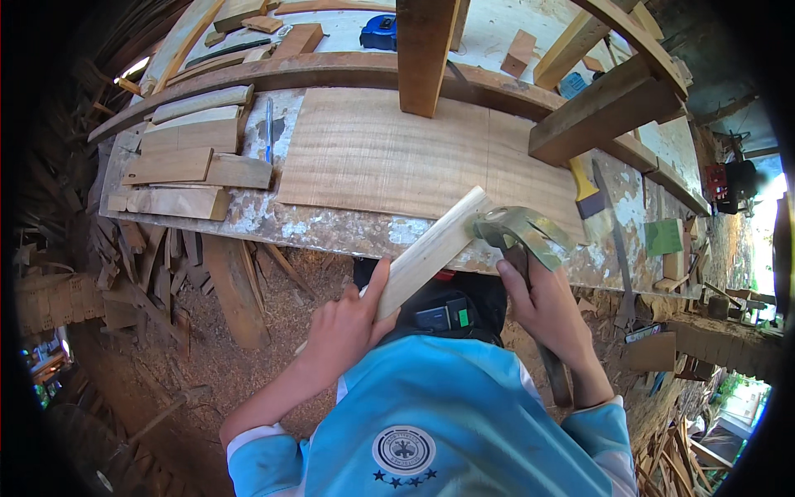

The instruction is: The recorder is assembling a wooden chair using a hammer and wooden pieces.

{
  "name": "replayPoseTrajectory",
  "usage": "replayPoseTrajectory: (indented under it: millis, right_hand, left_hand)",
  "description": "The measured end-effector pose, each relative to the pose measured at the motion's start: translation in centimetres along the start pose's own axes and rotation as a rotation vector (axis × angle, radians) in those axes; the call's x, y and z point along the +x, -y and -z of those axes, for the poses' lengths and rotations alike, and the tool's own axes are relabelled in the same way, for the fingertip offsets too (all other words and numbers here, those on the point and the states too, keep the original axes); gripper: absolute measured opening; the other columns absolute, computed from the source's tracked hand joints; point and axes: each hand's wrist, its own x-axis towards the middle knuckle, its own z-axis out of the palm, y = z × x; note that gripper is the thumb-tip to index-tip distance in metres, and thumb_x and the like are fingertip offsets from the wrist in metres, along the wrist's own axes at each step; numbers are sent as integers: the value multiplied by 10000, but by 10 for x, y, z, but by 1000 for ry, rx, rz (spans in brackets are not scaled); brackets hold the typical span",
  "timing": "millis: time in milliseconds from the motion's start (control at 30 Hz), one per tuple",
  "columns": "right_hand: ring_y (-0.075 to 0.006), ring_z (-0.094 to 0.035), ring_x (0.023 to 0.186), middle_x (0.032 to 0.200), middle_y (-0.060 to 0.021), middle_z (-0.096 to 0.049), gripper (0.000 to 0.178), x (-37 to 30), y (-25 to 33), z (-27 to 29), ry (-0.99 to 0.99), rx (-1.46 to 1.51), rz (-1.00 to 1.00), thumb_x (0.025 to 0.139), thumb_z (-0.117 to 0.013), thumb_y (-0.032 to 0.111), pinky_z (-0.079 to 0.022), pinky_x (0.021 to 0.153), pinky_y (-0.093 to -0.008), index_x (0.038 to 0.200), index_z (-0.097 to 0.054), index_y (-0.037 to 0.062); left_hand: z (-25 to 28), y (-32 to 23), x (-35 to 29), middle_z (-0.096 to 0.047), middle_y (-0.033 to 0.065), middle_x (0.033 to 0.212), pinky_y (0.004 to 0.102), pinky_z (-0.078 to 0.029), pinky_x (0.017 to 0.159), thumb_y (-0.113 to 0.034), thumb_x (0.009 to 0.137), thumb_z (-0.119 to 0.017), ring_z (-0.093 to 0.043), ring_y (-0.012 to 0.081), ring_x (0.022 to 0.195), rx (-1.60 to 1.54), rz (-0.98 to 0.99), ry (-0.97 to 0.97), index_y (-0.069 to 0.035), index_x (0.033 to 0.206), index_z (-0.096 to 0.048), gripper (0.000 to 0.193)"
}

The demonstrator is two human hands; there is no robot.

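My left hand [346, 327] is closed around the lower end of a pale wooden strip [432, 253], which slants up and to the right. My right hand [548, 313] grips a claw hammer [523, 230] high up, close under its metal head. The hammer's handle runs back below my right forearm. The head lies against or very near the strip's upper end; whether they touch I cannot tell. Both are in front of my body, at the near edge of the workbench [308, 222]. On the bench beyond lies a wide flat wooden board [356, 149].
Wood offcuts [186, 170] and a blue pen [269, 132] lie on the left. A wooden frame's legs [426, 62] rise across the bench. Farther back sits a blue tape measure [379, 33]. At right are a yellow-handled tool [586, 190], a long thin blade [614, 236] and green sheet [662, 238].
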Motion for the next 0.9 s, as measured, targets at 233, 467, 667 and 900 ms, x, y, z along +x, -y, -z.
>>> replayPoseTrajectory:
  millis: [233, 467, 667, 900]
  right_hand:
    - [-232, -535, 657, 759, -147, -554, 260, -35, 3, 3, -244, -150, 357, 895, -533, 95, -432, 632, -367, 1110, -510, -50]
    - [-355, -525, 708, 821, -182, -562, 259, -11, 10, 7, -111, 83, 26, 898, -550, 125, -430, 689, -426, 1097, -523, -38]
    - [-318, -544, 679, 804, -176, -594, 237, -3, -16, -14, -149, -105, 157, 904, -547, 127, -442, 686, -417, 1079, -532, -30]
    - [-167, -510, 594, 681, -86, -542, 194, -32, 11, 9, -312, -12, 328, 922, -498, 104, -419, 551, -333, 1070, -521, -20]
  left_hand:
    - [10, -11, -2, -594, 244, 810, 507, -488, 611, -357, 842, -605, -606, 440, 671, 28, 58, 112, -163, 1434, -227, 728]
    - [8, -6, -3, -590, 253, 775, 496, -501, 495, -388, 833, -606, -622, 413, 588, 46, 10, 55, -171, 1430, -248, 730]
    - [7, -8, -1, -589, 245, 746, 489, -495, 481, -385, 838, -598, -614, 404, 565, 40, -11, 34, -166, 1427, -254, 717]
    - [11, -11, -8, -588, 249, 744, 497, -493, 490, -366, 844, -589, -608, 411, 566, 10, 5, 34, -148, 1421, -261, 699]
